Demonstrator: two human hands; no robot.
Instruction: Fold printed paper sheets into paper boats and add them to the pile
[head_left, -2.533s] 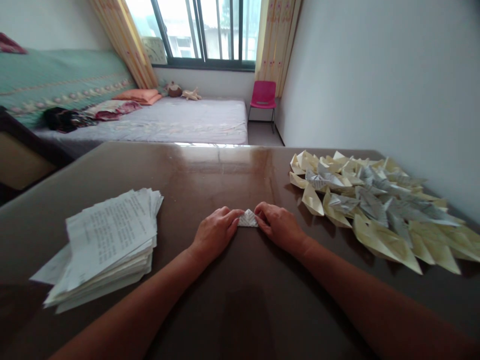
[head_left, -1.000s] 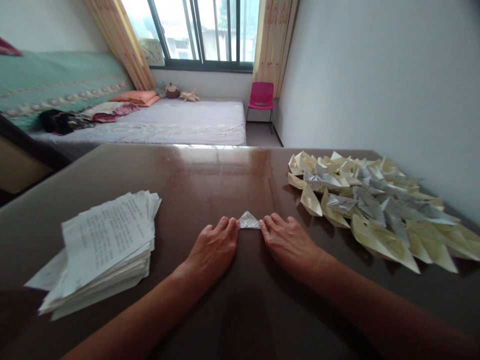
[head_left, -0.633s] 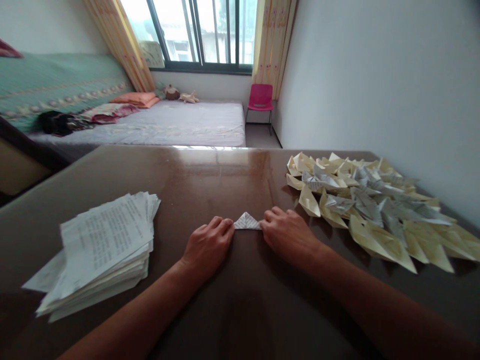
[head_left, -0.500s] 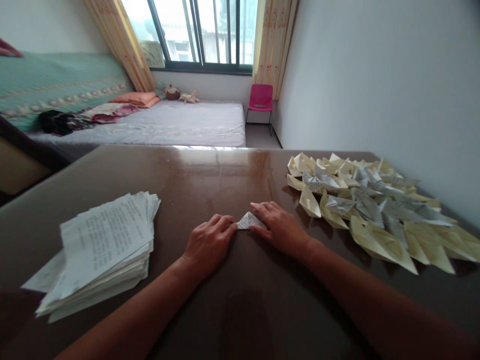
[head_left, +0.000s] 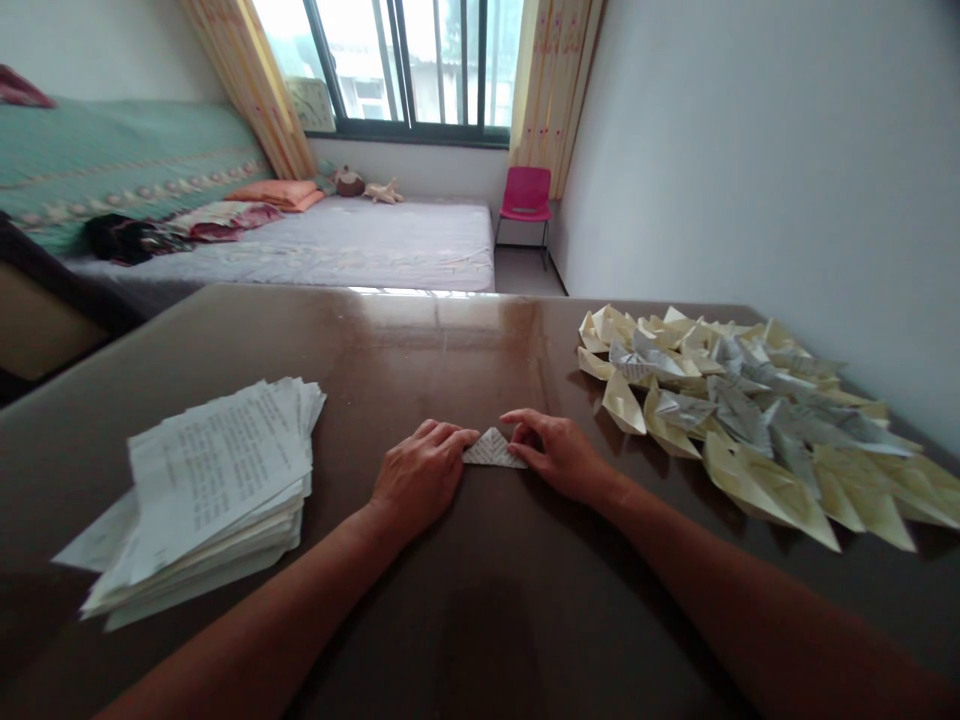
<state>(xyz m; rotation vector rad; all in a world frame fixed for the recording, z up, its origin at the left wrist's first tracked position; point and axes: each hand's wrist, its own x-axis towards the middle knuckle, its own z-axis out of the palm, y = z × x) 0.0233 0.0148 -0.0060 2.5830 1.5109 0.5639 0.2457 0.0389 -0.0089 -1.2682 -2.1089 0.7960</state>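
Observation:
A small folded paper (head_left: 493, 449), printed and triangular with its point facing away from me, lies flat on the brown table (head_left: 420, 380). My left hand (head_left: 424, 465) grips its left corner, thumb and fingers closed together. At its right side is my right hand (head_left: 559, 452), index finger raised and stretched out, thumb apart below it. The right thumb and a curled finger reach the paper's right slope; whether they press on it I cannot tell.
On the left of the table lies a stack of printed sheets (head_left: 217, 480). Many folded paper boats (head_left: 750, 470), cream and grey-white, crowd the right side by the wall. Beyond the table are a bed (head_left: 390, 240) and a pink chair (head_left: 526, 195).
The fingers of my right hand have opened away from the paper's right corner, which now shows. My left hand stays on the left corner. The view has shifted slightly.

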